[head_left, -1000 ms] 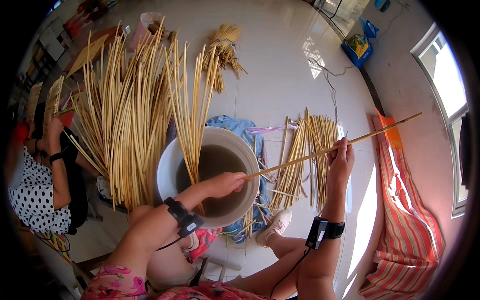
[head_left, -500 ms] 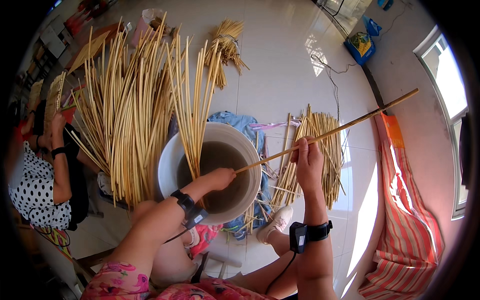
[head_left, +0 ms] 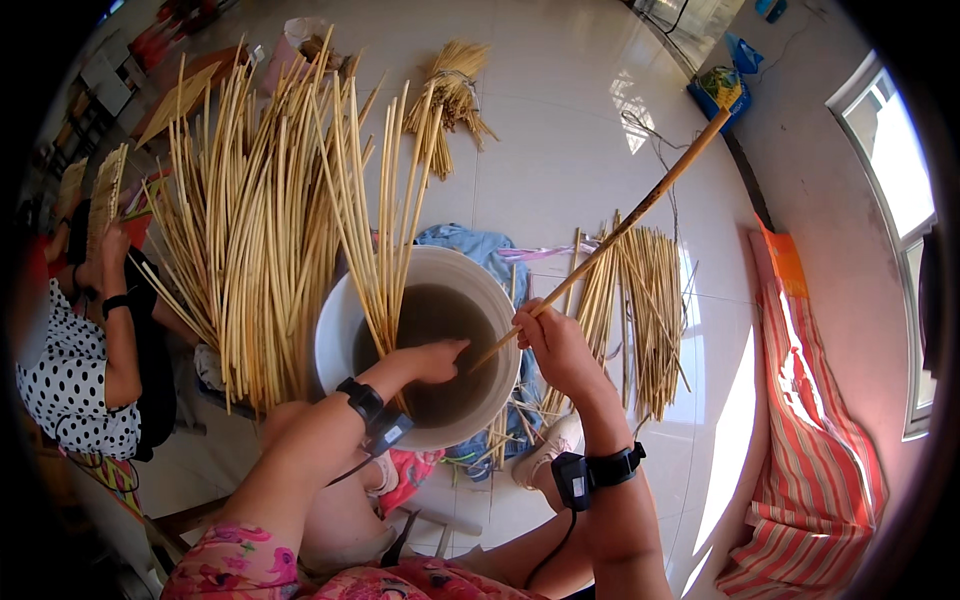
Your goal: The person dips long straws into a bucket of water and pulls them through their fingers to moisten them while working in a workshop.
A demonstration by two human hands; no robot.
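Note:
My right hand (head_left: 562,345) grips a long, thin tan stick (head_left: 640,218) near its lower part, with dark marks toward the upper end. The stick slants from above the bucket up to the right. Its lower tip hangs over murky water (head_left: 445,312) in a white bucket (head_left: 338,345). Beside that tip, my left hand (head_left: 437,362) reaches over the water with the index finger stretched out, apart from the stick; its other fingers are partly hidden. Several pale sticks (head_left: 385,235) stand in the bucket, leaning on its far side.
A large bundle of peeled sticks (head_left: 265,230) leans left of the bucket. Shorter sticks (head_left: 655,320) lie on the floor to the right, and a tied bundle (head_left: 455,90) lies farther off. A person in a dotted top (head_left: 75,375) sits at left. Striped cloth (head_left: 810,470) hangs by the right wall.
My right hand has moved left and down toward the bucket, and the stick now tilts more steeply. My left hand has come off the stick's lower end.

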